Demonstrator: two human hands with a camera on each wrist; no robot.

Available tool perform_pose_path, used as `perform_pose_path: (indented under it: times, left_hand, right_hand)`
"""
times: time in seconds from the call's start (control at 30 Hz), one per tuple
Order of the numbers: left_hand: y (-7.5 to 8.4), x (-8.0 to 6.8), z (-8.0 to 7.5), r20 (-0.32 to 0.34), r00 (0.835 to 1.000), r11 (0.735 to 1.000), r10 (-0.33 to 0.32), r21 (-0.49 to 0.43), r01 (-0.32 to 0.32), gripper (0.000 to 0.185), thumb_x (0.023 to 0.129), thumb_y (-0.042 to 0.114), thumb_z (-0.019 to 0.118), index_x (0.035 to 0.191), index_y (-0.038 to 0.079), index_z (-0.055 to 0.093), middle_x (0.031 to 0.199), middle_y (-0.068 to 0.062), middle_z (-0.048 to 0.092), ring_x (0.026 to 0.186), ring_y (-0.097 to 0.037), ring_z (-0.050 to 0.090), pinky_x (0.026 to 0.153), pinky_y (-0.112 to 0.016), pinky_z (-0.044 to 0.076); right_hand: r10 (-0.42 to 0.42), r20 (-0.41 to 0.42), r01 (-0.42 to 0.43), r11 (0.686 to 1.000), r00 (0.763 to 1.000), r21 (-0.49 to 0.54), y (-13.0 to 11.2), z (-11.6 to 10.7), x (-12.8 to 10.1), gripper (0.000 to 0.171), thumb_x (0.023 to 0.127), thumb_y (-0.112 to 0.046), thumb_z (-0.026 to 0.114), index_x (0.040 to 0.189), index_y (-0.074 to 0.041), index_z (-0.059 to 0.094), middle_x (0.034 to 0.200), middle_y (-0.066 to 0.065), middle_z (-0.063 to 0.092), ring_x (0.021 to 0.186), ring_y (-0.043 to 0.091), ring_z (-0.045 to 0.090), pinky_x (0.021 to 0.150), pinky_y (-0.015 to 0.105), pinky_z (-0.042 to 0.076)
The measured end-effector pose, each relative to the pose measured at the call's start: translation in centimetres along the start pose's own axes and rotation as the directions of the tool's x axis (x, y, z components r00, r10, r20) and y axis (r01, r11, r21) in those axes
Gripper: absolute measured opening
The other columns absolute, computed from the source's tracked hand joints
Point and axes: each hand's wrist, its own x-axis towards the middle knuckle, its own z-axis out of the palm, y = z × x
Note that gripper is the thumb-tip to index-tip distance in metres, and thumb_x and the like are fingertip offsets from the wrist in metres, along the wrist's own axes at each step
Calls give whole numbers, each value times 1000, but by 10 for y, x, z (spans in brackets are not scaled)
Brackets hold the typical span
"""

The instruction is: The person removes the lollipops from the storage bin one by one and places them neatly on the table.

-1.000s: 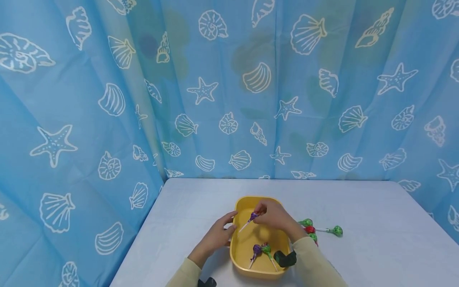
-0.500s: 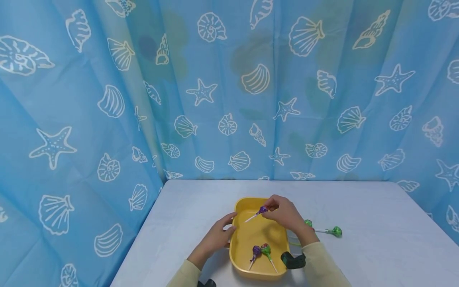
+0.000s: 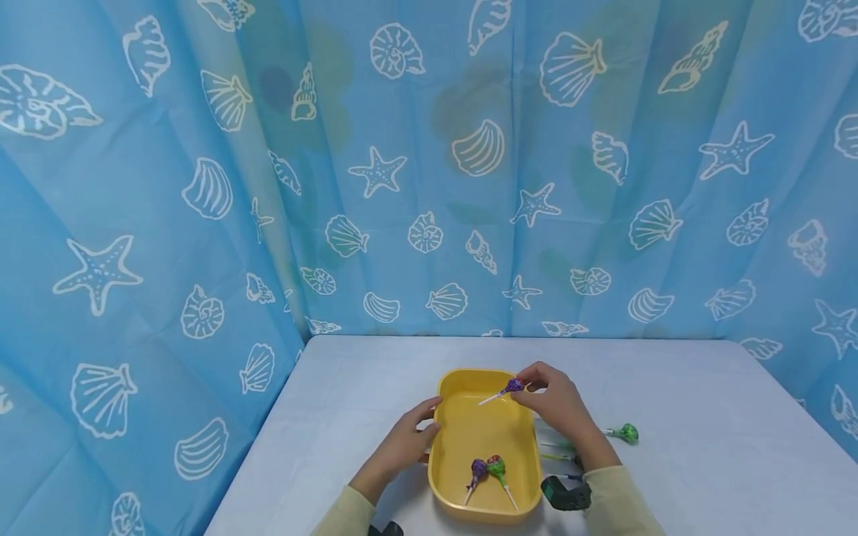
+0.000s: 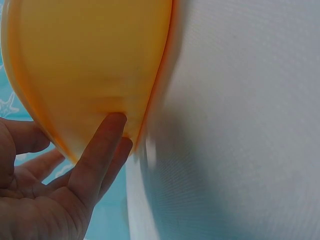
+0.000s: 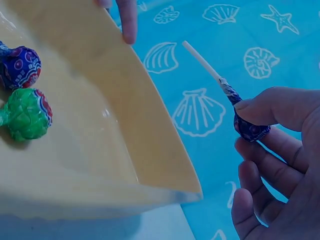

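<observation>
In the head view my right hand [image 3: 556, 398] pinches a purple-wrapped lollipop [image 3: 515, 385] by its candy head, over the far right rim of a yellow plastic box [image 3: 482, 376]. Its white stick [image 5: 202, 60] points away from the hand in the right wrist view. At the box's left side, my left hand [image 3: 405, 444] holds the rim; the left wrist view shows fingers [image 4: 102, 150] against the outer wall. Inside, near the front, lie a purple lollipop [image 3: 479, 469] and a green lollipop [image 3: 496, 466].
More lollipops lie on the white table [image 3: 704, 461] right of the box, mostly hidden by my right arm; a green one [image 3: 627, 434] shows. A dark wrist camera [image 3: 566, 494] sits beside the box. A blue shell-patterned curtain [image 3: 415, 186] stands behind and left.
Carrying the purple lollipop, my right hand has moved right from over the box's middle to its far right rim. The left hand and the two lollipops inside have stayed put.
</observation>
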Motion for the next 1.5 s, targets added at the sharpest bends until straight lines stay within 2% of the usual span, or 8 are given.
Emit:
perform_pose_path:
  times: [0.13,0.23,0.43,0.57,0.7,0.93,1.2,1.5]
  left_hand:
    - [0,0,0,3,1000,1000,-2,-4,2,50,104,14,57,153,18,47,149,-20,47,111,-35,65,70,-38,64]
    - [1,0,-1,4,1000,1000,-6,-5,6,50,105,14,57,153,18,46,149,-19,47,111,-34,65,71,-38,64]
    - [-1,1,0,0,1000,1000,-13,-5,13,50,104,14,58,153,19,47,149,-19,48,110,-32,65,71,-38,64]
    - [-2,2,1,-9,1000,1000,-20,5,20,50,104,15,57,153,20,47,149,-18,48,111,-32,65,72,-37,64]
    - [-3,2,2,-13,1000,1000,-18,17,19,50,104,16,57,153,19,47,149,-19,48,111,-33,65,72,-36,64]
    - [0,0,1,-10,1000,999,-29,19,29,50,104,15,57,153,19,47,149,-18,48,111,-33,65,72,-37,64]
    - [1,1,2,-5,1000,1000,-20,13,20,51,104,16,59,153,19,47,148,-18,49,110,-32,66,70,-37,64]
    - [-2,3,0,4,1000,1000,-21,9,21,51,104,16,58,154,18,45,149,-19,48,112,-34,65,71,-36,64]
  right_hand:
    - [37,-32,-38,999,999,-2,6,-4,-5,22,89,-19,76,106,-8,67,107,6,68,104,27,58,94,49,55]
    - [60,-53,-60,998,997,5,10,-6,-8,25,90,-21,76,108,-8,66,110,8,68,107,29,57,95,51,54]
    - [108,-79,-108,994,991,4,21,-8,-15,32,89,-27,77,112,-8,65,112,8,67,107,28,57,88,44,57]
    - [105,-97,-106,994,990,-8,28,-11,-19,32,90,-26,76,113,-7,64,112,10,67,106,29,58,81,39,59]
    - [102,-118,-106,994,988,-26,33,-15,-23,32,91,-25,75,115,-7,64,114,12,67,106,30,59,81,37,59]
    - [135,-135,-142,989,982,-45,38,-23,-30,36,90,-27,76,116,-5,63,114,15,67,104,32,58,84,42,61]
    - [197,-146,-206,978,970,-47,50,-37,-37,42,90,-29,75,119,-1,61,120,20,65,111,37,57,93,57,53]
    - [253,-182,-265,964,950,-39,74,-49,-46,43,90,-26,74,119,2,60,120,25,64,109,38,57,88,55,52]
